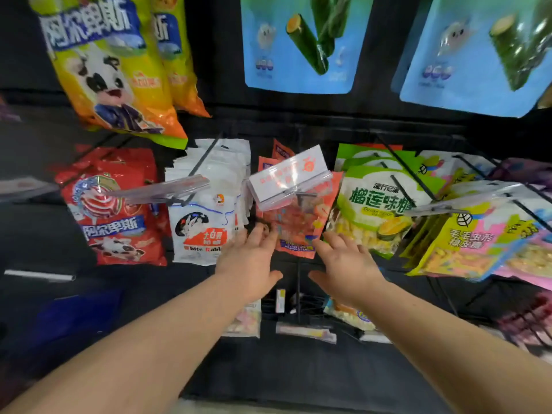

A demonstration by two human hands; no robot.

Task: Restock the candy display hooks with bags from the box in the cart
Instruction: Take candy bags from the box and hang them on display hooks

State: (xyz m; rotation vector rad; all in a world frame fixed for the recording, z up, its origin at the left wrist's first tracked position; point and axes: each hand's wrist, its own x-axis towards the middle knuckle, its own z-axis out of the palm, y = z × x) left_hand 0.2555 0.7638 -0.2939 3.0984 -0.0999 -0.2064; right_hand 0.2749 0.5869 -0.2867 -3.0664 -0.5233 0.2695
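Observation:
An orange-red candy bag (pixel 298 225) hangs on the middle hook (pixel 307 195), under a clear price-tag holder (pixel 289 180). My left hand (pixel 251 261) reaches up to the bag's lower left edge with fingers stretched, fingertips touching it. My right hand (pixel 346 264) is spread open at the bag's lower right corner, fingers near or touching it. Neither hand grips anything. The box and the cart are out of view.
White rabbit-candy bags (pixel 206 210) and red lollipop bags (pixel 110 210) hang to the left, green durian candy bags (pixel 376 210) and yellow-pink bags (pixel 478 240) to the right. Large yellow (pixel 113 70) and blue (pixel 301 43) bags hang above. More hooks and small bags (pixel 304 330) sit below.

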